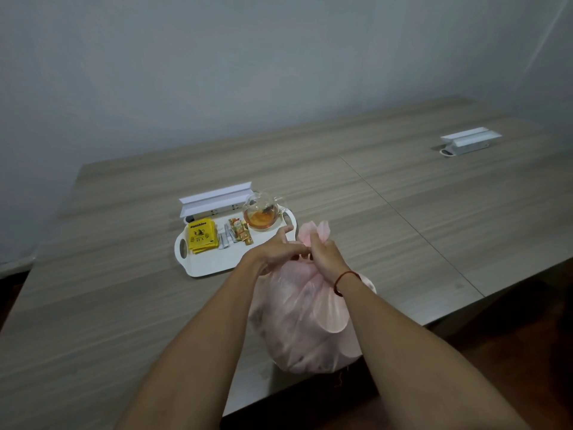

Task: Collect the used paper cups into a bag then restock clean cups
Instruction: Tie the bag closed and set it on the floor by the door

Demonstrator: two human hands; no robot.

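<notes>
- Several tea supplies share the white tray (217,262), left of centre: yellow tea packets (202,238), slim sachets (225,240) and a glass teapot (261,214) of amber tea, grouped like a serving station. No cups stand on it, so restocking looks not yet done.
- Just behind the tray a white socket box (214,198) stands with its flap raised.
- The left grip (276,251) reaches in at the centre of the frame and pinches the plastic at the bag's neck, one finger pointing toward the tray. It seems to steady the neck so the other hand can work.
- The pink bag (310,324) sits bulging at the near edge of the worktop (108,305), lower centre. Dim shapes show through the film, probably the used cups, though they are too blurred to be sure. Its loose ends (317,232) stick up above the hands.
- The right grip (325,252), a red cord (344,282) on its wrist, is closed round the gathered top. The bag is likely being tied so nothing spills.
- A second socket box (469,139) lies well apart, upper right.
</notes>
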